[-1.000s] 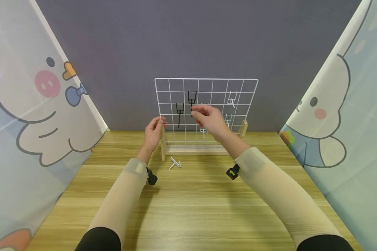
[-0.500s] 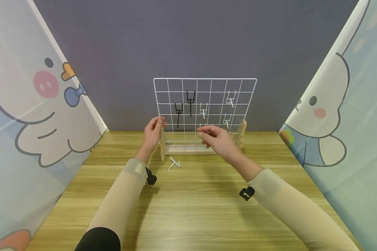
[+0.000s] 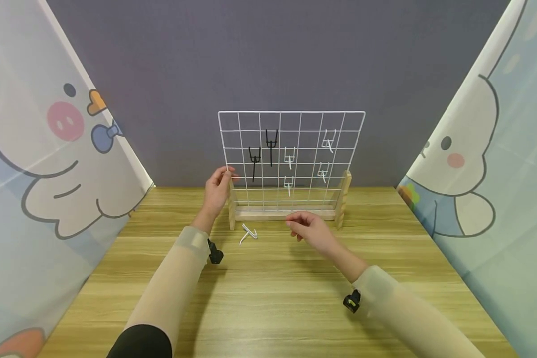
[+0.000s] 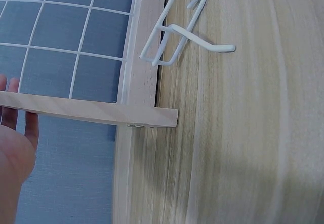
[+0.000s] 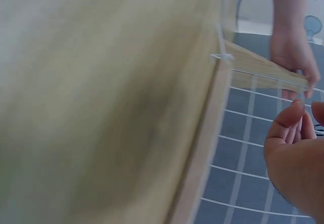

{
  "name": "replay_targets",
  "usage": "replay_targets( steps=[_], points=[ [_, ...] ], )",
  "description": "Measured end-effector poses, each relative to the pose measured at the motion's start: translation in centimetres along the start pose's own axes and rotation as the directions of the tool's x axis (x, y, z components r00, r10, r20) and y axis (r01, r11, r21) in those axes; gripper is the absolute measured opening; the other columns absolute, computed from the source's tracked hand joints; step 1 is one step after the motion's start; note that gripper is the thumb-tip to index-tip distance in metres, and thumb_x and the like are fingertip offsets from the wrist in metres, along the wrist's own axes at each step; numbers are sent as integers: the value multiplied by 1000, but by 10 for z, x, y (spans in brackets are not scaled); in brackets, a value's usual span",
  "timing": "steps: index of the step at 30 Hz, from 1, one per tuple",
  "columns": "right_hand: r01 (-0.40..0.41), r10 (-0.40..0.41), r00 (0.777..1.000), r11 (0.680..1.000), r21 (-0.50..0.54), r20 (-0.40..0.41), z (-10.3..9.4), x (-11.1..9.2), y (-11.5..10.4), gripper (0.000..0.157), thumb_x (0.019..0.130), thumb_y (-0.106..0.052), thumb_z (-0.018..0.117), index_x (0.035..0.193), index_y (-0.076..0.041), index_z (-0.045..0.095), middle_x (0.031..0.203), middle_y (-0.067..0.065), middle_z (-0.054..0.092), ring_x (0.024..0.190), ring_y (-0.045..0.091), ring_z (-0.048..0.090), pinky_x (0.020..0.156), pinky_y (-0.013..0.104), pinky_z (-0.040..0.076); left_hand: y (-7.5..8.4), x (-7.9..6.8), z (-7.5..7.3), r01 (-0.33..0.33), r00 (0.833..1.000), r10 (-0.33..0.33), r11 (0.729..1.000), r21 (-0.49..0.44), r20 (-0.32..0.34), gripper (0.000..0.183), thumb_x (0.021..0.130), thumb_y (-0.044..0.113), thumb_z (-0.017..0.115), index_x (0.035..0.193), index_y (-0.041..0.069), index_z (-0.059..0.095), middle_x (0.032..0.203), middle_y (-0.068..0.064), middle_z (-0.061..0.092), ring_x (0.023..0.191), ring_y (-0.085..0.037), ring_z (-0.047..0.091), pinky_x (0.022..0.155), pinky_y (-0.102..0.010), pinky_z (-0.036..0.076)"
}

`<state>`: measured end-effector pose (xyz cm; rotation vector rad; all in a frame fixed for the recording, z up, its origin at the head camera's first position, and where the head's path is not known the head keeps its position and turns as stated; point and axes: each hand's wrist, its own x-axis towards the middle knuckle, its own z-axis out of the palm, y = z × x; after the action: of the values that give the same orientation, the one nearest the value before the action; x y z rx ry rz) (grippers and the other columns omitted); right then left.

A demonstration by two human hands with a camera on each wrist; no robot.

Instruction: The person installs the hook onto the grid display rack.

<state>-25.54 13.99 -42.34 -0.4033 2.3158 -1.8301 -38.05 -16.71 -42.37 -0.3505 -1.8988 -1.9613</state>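
A white wire grid rack (image 3: 291, 111) stands in a wooden base. My left hand (image 3: 218, 191) holds its left wooden post (image 4: 91, 108); in the left wrist view the fingers lie behind the post. My right hand (image 3: 312, 229) is in front of the base, fingers loosely bent, with nothing seen between them. A loose white hook (image 3: 249, 232) lies on the table near the left post. On the grid hang two black hooks, a higher one (image 3: 271, 145) and a lower one (image 3: 254, 160), and several white hooks, among them a central one (image 3: 289, 158) and a low one (image 3: 288, 186).
The wood-grain table (image 3: 268, 298) stretches in front of the rack. Behind stands a grey panel (image 3: 286, 59). Cartoon-printed sheets, one at the left (image 3: 22, 149) and one at the right (image 3: 519, 164), flank the table. A small black wrist camera (image 3: 352, 301) sits at the right sleeve.
My right hand has drawn down from the grid's middle to the front of the base, uncovering the central and low white hooks. The left hand has stayed at the post.
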Motion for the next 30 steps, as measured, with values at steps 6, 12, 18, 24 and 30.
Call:
replay_targets(
  steps=[6, 12, 18, 24, 30],
  points=[
    [-74, 74, 997, 997, 6, 5, 14, 5, 28, 31, 108, -18, 71, 131, 4, 71, 97, 5, 71, 88, 24, 67, 76, 30, 60, 2, 0, 1, 9, 1000, -9, 1000, -3, -6, 28, 117, 21, 54, 129, -1, 69, 120, -27, 74, 102, -19, 75, 56, -17, 37],
    [-106, 106, 994, 994, 20, 17, 26, 17, 39, 36, 106, -16, 71, 131, 10, 69, 97, 14, 72, 84, 19, 64, 72, 27, 56, 1, 0, 0, -4, 1000, 4, 1000, -11, -7, 25, 117, 19, 55, 126, 1, 71, 115, -21, 77, 107, -29, 76, 59, -18, 40],
    [-136, 136, 990, 991, -18, 27, 33, 33, 42, 34, 105, -18, 71, 129, 5, 72, 89, 9, 70, 75, 15, 58, 65, 26, 46, 0, 1, 0, -11, 1000, 10, 1000, -9, -8, 32, 116, 17, 55, 131, -8, 67, 112, -17, 78, 108, -32, 76, 68, -20, 46],
    [-136, 138, 990, 990, -34, 41, 40, 47, 41, 33, 105, -18, 72, 131, 3, 73, 90, 9, 71, 75, 14, 58, 65, 26, 47, -1, 2, 0, -4, 1000, 4, 1000, 6, -3, 35, 117, 19, 54, 133, -11, 63, 117, -24, 76, 110, -33, 75, 65, -18, 43],
    [-124, 126, 988, 992, -20, 85, 50, 60, 38, 36, 104, -14, 71, 134, 5, 70, 84, 8, 66, 74, 19, 55, 65, 30, 46, 0, 2, 0, -4, 1000, 4, 1000, 2, -10, 33, 117, 19, 55, 132, -8, 67, 121, -33, 73, 109, -34, 76, 65, -18, 43]
  ],
)
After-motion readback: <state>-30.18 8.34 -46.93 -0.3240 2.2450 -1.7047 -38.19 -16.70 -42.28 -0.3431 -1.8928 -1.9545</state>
